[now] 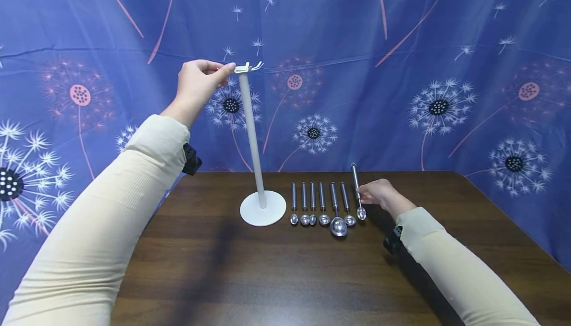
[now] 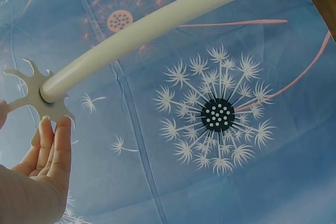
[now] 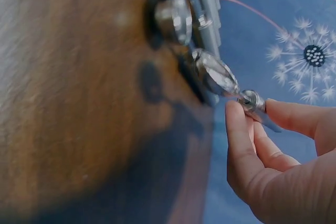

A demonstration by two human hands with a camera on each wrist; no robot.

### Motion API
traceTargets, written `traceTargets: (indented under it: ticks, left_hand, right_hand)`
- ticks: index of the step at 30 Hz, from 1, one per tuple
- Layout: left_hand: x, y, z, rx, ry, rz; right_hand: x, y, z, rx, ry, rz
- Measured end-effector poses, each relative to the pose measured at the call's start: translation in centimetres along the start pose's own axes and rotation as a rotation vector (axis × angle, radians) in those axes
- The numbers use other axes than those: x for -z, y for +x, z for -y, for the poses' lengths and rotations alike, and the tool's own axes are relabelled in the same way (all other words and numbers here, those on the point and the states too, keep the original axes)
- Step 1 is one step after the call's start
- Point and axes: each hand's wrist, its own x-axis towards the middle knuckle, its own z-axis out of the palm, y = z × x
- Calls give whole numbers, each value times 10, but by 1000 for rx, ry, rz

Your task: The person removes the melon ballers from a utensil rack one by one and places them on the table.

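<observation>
My left hand (image 1: 198, 85) is raised at the left and pinches the rim of the hooked top (image 2: 34, 90) of a tall white stand (image 1: 251, 133) between thumb and fingertips. The stand tilts slightly, with its round base (image 1: 272, 214) on the table. At the right end of a row of metal utensils, my right hand (image 1: 381, 194) pinches a small metal scoop (image 1: 355, 182) by its handle. The scoop's oval bowl (image 3: 218, 74) points down toward me, and its shadow lies apart from it on the wood in the right wrist view.
Several metal scoops and small ladles lie side by side between the stand and my right hand, including a large round-bowled scoop (image 1: 338, 227). Beneath them is a brown wooden table (image 1: 285, 276). A blue dandelion-print cloth (image 1: 366, 103) hangs behind.
</observation>
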Motion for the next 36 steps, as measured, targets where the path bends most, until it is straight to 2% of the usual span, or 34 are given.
traceTargets:
  ticks: [4,13,22,28,36]
  left_hand:
    - [-2,0,2,-22,-9,-15]
    - [-5,-2,2,-38,16,-36]
    - [-7,-1,0,-38,65,-46]
    - [-7,-3,-1,-43,108,-35]
    - [-7,-3,-1,-35,100,-38]
  right_hand:
    - [2,2,-9,-50,-9,3]
    - [8,10,-28,-83,-47,19]
    - [3,13,-25,-91,-145,-18]
    - [2,13,-24,-111,-171,-14]
    - [-1,16,-24,-125,-171,-16]
